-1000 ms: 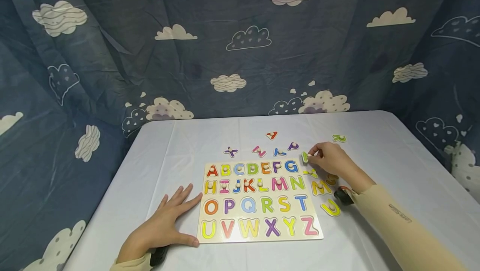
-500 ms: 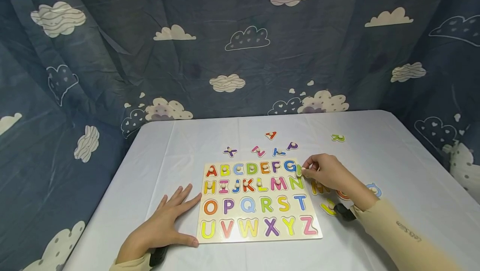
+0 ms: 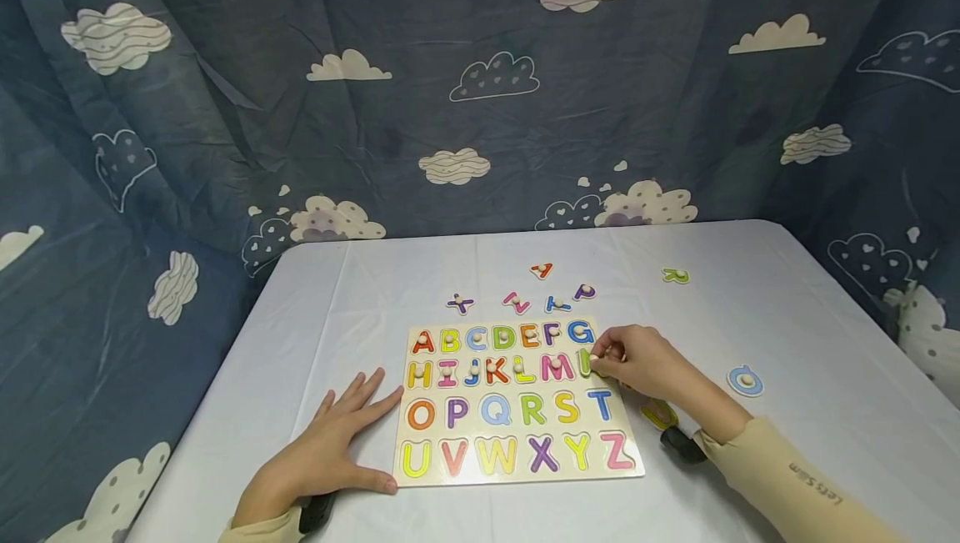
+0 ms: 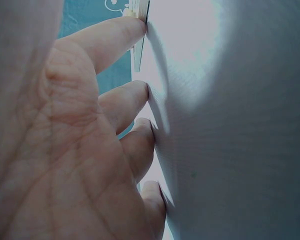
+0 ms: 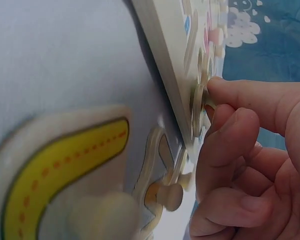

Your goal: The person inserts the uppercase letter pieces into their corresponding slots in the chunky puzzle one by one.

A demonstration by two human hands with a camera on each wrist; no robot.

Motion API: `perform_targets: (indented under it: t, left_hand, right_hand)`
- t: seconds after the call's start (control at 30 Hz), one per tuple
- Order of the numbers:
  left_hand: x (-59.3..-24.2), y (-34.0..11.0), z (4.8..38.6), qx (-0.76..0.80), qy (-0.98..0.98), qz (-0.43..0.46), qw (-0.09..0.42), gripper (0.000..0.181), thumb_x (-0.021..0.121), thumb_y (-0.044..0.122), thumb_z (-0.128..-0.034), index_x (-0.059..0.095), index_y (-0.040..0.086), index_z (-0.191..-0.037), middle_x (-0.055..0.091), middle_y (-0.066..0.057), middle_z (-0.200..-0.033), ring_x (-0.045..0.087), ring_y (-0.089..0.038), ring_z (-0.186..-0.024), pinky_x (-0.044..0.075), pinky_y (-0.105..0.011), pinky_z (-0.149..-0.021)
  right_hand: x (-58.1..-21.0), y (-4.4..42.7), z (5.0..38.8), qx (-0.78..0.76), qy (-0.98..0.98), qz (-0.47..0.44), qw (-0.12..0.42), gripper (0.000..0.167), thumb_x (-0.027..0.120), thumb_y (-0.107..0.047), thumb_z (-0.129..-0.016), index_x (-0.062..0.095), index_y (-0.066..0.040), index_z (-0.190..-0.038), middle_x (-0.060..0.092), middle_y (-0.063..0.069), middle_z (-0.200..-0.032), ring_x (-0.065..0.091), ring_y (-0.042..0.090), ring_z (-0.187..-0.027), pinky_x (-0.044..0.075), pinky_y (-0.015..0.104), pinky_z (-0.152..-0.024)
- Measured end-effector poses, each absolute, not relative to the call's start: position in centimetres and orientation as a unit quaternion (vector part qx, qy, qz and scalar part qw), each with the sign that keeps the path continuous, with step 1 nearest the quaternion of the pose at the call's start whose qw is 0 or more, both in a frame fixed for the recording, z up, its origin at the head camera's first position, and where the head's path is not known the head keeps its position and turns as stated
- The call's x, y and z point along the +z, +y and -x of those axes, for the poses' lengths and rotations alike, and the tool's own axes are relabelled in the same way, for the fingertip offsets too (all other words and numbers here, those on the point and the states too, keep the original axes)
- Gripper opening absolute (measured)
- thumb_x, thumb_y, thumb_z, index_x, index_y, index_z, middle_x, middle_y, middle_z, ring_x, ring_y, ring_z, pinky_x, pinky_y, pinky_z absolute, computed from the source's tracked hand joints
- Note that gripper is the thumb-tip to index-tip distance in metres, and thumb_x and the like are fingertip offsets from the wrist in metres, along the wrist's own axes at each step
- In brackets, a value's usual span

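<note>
A wooden alphabet puzzle board (image 3: 472,433) lies on the table, with knobbed letters seated from A through M. My right hand (image 3: 648,368) pinches the knob of a green letter N piece (image 3: 585,364) over the N space, right of the pink M. In the right wrist view this N piece (image 5: 198,107) sits at the board's surface, partly hidden by the fingers; whether it is fully seated I cannot tell. My left hand (image 3: 330,443) rests spread on the table, thumb and index fingertip touching the board's left edge. The left wrist view shows its extended fingers (image 4: 125,107).
Behind the board lie a purple X (image 3: 461,304), pink Z (image 3: 516,303), blue T (image 3: 557,304), purple P (image 3: 585,292) and red V (image 3: 542,271). A green R (image 3: 676,276), blue Q (image 3: 746,380) and yellow U (image 3: 660,414) lie rightward. My right forearm hides other pieces.
My right hand has carried the green N from beyond the board's upper right corner, nearer and leftward onto the N space. The blue Q has come into view. My left hand stays put.
</note>
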State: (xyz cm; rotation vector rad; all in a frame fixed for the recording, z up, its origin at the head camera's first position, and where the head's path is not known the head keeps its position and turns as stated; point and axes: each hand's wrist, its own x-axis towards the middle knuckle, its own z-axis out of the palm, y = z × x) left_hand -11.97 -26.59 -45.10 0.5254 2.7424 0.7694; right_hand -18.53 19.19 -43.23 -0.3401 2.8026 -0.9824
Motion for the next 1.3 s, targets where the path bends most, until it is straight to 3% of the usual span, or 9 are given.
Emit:
perform_targets:
  t: [0.53,0.83,1.0,1.13,1.3]
  left_hand:
    - [-45.3,-26.5,12.3,0.259,0.941,-0.182,0.123,0.123,0.097,0.066,-0.0597,0.046,0.029,-0.165,0.022,-0.012,-0.18,0.013,-0.049,-0.167,0.003,-0.081,-0.127]
    - [-45.3,-26.4,12.3,0.26,0.94,-0.182,0.129,0.122,0.097,0.066,-0.0604,0.045,0.03,-0.165,0.021,-0.012,-0.181,0.012,-0.049,-0.167,0.002,-0.081,-0.127]
    - [-45.1,-26.4,12.2,0.261,0.939,-0.179,0.133,0.122,0.097,0.066,-0.0612,0.044,0.03,-0.165,0.021,-0.012,-0.181,0.011,-0.049,-0.167,0.002,-0.081,-0.127]
    - [-45.1,-26.5,12.1,0.258,0.941,-0.176,0.133,0.122,0.096,0.067,-0.0611,0.044,0.031,-0.165,0.021,-0.012,-0.181,0.011,-0.049,-0.167,0.002,-0.08,-0.127]
    - [-45.2,-26.6,12.0,0.259,0.94,-0.179,0.13,0.122,0.096,0.067,-0.0612,0.044,0.03,-0.165,0.021,-0.012,-0.181,0.012,-0.049,-0.166,0.003,-0.081,-0.127]
  right_hand:
    - [-43.4,19.2,18.5,-0.301,0.944,0.117,0.072,0.01,0.081,-0.017,-0.095,0.073,-0.011,-0.094,0.054,-0.001,-0.075,0.049,0.014,-0.069,0.034,0.022,-0.056]
    - [-41.9,21.0,17.9,-0.314,0.941,0.085,0.088,0.024,0.078,-0.026,-0.098,0.076,-0.009,-0.115,0.06,0.003,-0.082,0.056,0.016,-0.064,0.044,0.026,-0.053]
    - [-41.0,23.1,16.9,-0.317,0.944,0.037,0.078,0.029,0.077,-0.028,-0.099,0.075,-0.008,-0.12,0.06,0.004,-0.085,0.053,0.017,-0.062,0.044,0.028,-0.048]
    - [-41.0,25.0,16.0,-0.307,0.95,0.018,0.048,0.03,0.078,-0.03,-0.098,0.076,-0.008,-0.117,0.06,0.003,-0.086,0.053,0.019,-0.073,0.043,0.028,-0.051]
    - [-41.9,27.0,15.0,-0.294,0.955,-0.008,0.028,0.028,0.079,-0.032,-0.097,0.076,-0.007,-0.109,0.061,0.001,-0.081,0.054,0.018,-0.071,0.04,0.027,-0.054]
